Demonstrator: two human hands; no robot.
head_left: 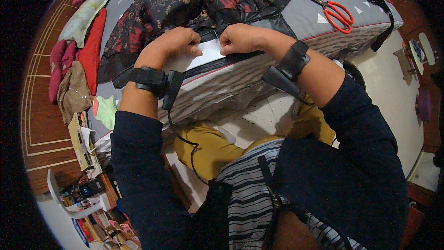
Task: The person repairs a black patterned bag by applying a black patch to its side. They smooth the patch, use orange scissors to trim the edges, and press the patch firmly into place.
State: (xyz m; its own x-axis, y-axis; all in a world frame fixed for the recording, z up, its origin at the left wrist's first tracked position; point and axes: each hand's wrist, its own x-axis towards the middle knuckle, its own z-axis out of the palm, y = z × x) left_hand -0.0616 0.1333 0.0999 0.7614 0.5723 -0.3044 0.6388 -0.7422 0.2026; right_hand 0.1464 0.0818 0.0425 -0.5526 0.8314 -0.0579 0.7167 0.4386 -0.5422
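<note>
My left hand (169,46) and my right hand (241,38) both pinch a small white strip (209,48) that lies on the near edge of a grey bed (300,14). The fingers of each hand are curled onto the strip's ends, pressing it against a dark fabric edge. Just behind my hands lies a crumpled black garment with red and gold print (194,0). Both wrists wear black strapped bands with a cable on the left one.
Red-handled scissors (335,13) lie on the bed at the right. Red, pink and tan clothes (76,60) are piled along the bed's left side. A cluttered low shelf with books (88,190) stands at the lower left. Tiled floor shows at the right.
</note>
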